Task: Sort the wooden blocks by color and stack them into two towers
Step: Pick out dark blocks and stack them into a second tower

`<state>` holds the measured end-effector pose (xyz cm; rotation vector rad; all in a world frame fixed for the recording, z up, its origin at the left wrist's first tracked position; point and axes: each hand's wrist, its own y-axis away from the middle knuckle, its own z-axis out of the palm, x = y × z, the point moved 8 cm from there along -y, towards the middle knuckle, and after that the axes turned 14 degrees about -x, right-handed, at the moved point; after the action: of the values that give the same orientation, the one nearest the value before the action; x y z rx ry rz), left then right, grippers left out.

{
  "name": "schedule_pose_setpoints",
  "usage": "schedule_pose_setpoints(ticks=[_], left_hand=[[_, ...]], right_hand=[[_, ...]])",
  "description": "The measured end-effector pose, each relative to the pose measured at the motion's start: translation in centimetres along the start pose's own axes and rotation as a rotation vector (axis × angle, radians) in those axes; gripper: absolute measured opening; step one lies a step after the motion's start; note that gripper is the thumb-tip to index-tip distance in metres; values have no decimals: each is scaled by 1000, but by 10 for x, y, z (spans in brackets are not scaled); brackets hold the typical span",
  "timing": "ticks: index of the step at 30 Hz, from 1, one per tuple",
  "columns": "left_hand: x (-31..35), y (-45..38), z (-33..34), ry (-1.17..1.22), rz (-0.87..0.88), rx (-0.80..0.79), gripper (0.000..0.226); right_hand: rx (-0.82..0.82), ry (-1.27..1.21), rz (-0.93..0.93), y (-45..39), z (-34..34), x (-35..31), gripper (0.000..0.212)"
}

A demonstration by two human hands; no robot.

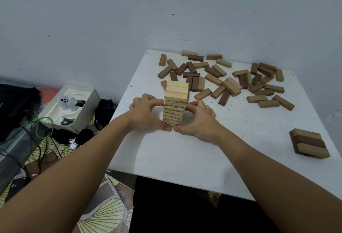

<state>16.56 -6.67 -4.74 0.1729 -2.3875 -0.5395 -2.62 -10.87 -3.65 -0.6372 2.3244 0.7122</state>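
Both hands are hugging the pale tower (pixel 175 106) near the front left of the white table (pixel 185 158), the left hand (pixel 146 112) and the right hand (pixel 199 120) curling their fingers around its sides to square it up. That light tower is looking almost done. Behind it, many brown blocks (pixel 222 79) are still lying loose, and the small brown stack (pixel 310 144) at the right is only just starting.

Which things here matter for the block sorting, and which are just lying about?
Job: pale numbered tower, held between left hand and right hand; loose brown blocks; small brown stack.
Lying about: white box, cables, black bag.
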Motion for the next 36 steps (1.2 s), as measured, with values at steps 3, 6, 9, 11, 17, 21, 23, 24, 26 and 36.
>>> schedule_pose_setpoints(ticks=[3, 6, 9, 11, 17, 21, 23, 24, 26, 36], left_hand=[[0, 1, 0, 29, 18, 1, 78], [1, 3, 1, 33, 32, 4, 73], [2, 4, 2, 40, 48, 1, 63], [3, 5, 2, 40, 53, -3, 59], [4, 5, 2, 28, 48, -9, 53], [5, 6, 2, 31, 51, 1, 51], [5, 7, 1, 30, 49, 7, 51], [5, 7, 1, 24, 49, 10, 51], [6, 7, 1, 10, 49, 16, 50], [8, 13, -4, 53, 32, 6, 54]], right_hand=[[6, 2, 2, 1, 0, -1, 68], [23, -1, -3, 3, -1, -2, 67], [46, 23, -20, 1, 2, -2, 65], [51, 30, -21, -1, 3, -1, 65], [40, 15, -25, 1, 2, -2, 67], [39, -5, -42, 5, 0, -6, 56], [31, -30, -52, 7, 0, -8, 47], [29, -31, -52, 8, 0, -10, 48], [38, -16, -45, 9, 0, -11, 50], [38, 6, -20, 6, 1, -16, 50]])
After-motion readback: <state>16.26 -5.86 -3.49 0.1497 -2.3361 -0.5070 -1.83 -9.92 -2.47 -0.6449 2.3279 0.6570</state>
